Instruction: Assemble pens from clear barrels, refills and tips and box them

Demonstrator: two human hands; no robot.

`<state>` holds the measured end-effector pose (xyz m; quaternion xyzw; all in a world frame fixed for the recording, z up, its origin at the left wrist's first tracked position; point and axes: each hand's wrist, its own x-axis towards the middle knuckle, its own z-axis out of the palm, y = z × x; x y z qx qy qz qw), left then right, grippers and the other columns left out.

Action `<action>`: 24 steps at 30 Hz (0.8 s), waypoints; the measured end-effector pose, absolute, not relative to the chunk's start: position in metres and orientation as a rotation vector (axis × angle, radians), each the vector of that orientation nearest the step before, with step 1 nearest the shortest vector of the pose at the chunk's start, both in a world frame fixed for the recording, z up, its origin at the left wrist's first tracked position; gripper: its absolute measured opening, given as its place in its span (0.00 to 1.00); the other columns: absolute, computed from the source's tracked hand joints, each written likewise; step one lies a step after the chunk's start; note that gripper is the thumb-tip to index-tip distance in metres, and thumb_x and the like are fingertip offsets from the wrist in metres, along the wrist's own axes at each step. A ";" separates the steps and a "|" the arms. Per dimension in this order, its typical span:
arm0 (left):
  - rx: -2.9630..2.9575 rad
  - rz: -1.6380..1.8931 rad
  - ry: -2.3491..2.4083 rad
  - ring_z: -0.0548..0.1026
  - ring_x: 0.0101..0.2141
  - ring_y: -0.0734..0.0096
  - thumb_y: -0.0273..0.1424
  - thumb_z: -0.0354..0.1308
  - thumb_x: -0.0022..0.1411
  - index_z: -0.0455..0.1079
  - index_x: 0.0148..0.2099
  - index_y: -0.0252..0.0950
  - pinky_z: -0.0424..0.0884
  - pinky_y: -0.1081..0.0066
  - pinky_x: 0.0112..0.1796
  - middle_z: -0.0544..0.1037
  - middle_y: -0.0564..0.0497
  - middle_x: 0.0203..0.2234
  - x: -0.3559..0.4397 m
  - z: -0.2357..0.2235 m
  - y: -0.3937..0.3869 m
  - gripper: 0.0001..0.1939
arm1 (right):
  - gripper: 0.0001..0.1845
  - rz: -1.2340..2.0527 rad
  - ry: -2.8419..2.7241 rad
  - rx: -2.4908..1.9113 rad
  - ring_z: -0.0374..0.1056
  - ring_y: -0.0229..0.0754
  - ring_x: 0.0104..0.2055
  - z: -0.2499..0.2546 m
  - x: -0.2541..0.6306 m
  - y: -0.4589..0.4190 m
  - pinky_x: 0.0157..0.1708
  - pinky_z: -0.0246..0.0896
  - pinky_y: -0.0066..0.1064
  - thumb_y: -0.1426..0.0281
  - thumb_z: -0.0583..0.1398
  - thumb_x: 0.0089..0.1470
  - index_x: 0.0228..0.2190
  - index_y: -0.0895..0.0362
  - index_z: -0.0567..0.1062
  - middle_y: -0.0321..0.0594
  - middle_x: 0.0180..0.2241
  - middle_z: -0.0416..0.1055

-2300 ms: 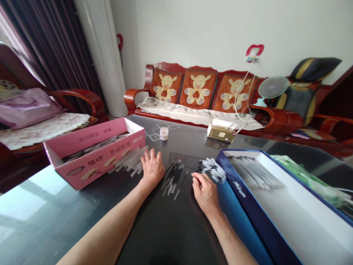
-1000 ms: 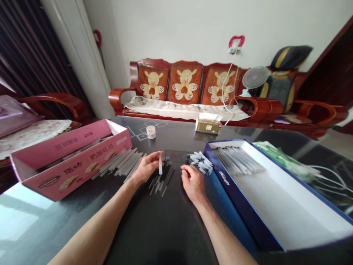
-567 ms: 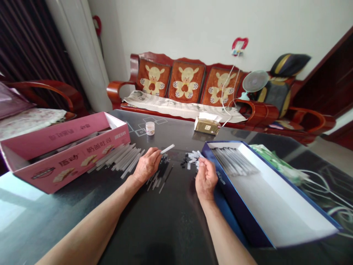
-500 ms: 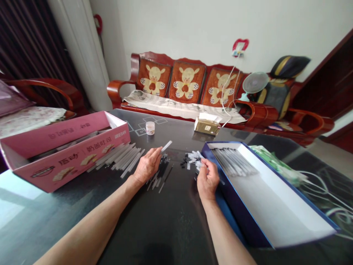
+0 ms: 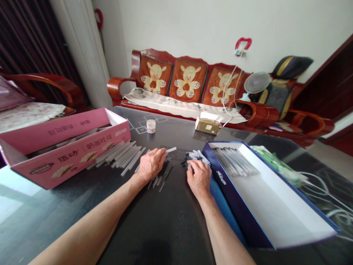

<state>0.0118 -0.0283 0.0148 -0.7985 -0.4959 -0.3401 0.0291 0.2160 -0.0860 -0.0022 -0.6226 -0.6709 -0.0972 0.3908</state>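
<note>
My left hand (image 5: 151, 165) is closed round a whitish translucent pen barrel (image 5: 171, 149), whose end sticks out to the right past the fingertips. Under and beside that hand lie several thin pen refills (image 5: 166, 177), dark with pale ends, partly hidden by it. My right hand (image 5: 199, 177) rests on a small pile with its fingers bent down; what the fingertips pinch, if anything, is too small to make out. Clear pen caps (image 5: 200, 156) show behind its knuckles, and small black plugs (image 5: 184, 161) lie at its fingertips. Left of my left hand a row of loose barrels (image 5: 122, 158) is spread out.
A pink carton (image 5: 99, 147) with long pieces inside stands at left. At right, a blue box (image 5: 231, 197) holds a row of pens (image 5: 234, 162). Further back are a small tub (image 5: 151, 126) and a tissue pack (image 5: 207, 126). A green plastic bag (image 5: 278, 163) and white cables lie far right.
My left hand has gone from the loose barrels to above the refills, with one barrel in it. My right hand moved to the cap pile, lifted, then came down again at the black plugs.
</note>
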 end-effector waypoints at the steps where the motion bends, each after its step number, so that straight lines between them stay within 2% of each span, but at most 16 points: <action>1: -2.462 -1.038 -1.532 0.74 0.36 0.69 0.37 0.43 0.69 0.67 0.53 0.39 0.66 0.75 0.34 0.76 0.49 0.32 0.012 0.014 -0.027 0.17 | 0.12 -0.239 -1.759 -1.562 0.64 0.47 0.46 -0.002 0.215 -0.086 0.48 0.50 0.40 0.73 0.56 0.54 0.39 0.53 0.76 0.40 0.41 0.75; 4: -2.479 -1.045 -1.509 0.74 0.37 0.69 0.33 0.41 0.69 0.62 0.59 0.38 0.68 0.73 0.37 0.77 0.47 0.35 0.012 0.009 -0.023 0.19 | 0.13 -0.220 -1.869 -1.521 0.63 0.48 0.48 0.000 0.214 -0.086 0.50 0.48 0.42 0.73 0.56 0.55 0.41 0.53 0.76 0.39 0.43 0.75; 9: -2.511 -1.099 -1.437 0.72 0.41 0.67 0.26 0.41 0.66 0.63 0.53 0.34 0.68 0.69 0.44 0.75 0.46 0.36 0.010 0.005 -0.020 0.17 | 0.13 -0.211 -1.880 -1.516 0.63 0.48 0.49 0.002 0.213 -0.085 0.50 0.48 0.44 0.74 0.56 0.55 0.41 0.53 0.76 0.40 0.43 0.75; 13: -2.416 -1.137 -1.492 0.74 0.38 0.67 0.30 0.43 0.67 0.67 0.47 0.35 0.68 0.71 0.41 0.76 0.46 0.34 0.011 0.012 -0.025 0.13 | 0.15 -0.152 -1.984 -1.404 0.61 0.48 0.52 0.009 0.199 -0.091 0.53 0.48 0.45 0.75 0.54 0.56 0.44 0.52 0.75 0.40 0.46 0.74; 16: -2.404 -1.148 -1.539 0.75 0.36 0.69 0.34 0.45 0.68 0.68 0.49 0.37 0.67 0.73 0.36 0.77 0.48 0.33 0.012 0.015 -0.029 0.14 | 0.16 -0.053 -2.143 -1.310 0.60 0.47 0.53 0.014 0.186 -0.097 0.55 0.47 0.45 0.76 0.54 0.57 0.45 0.51 0.74 0.39 0.47 0.73; 21: -2.421 -1.188 -1.527 0.75 0.37 0.69 0.36 0.45 0.68 0.68 0.51 0.38 0.67 0.74 0.35 0.77 0.49 0.34 0.012 0.011 -0.028 0.15 | 0.12 0.050 -2.238 -1.272 0.63 0.44 0.46 0.016 0.181 -0.101 0.51 0.52 0.42 0.76 0.55 0.57 0.40 0.52 0.75 0.38 0.40 0.74; 24: -2.428 -1.203 -1.536 0.75 0.36 0.70 0.36 0.45 0.68 0.68 0.51 0.39 0.67 0.74 0.35 0.77 0.49 0.34 0.011 0.009 -0.026 0.15 | 0.13 0.057 -2.217 -1.272 0.64 0.44 0.46 0.018 0.183 -0.103 0.50 0.53 0.41 0.78 0.57 0.54 0.39 0.53 0.76 0.40 0.40 0.72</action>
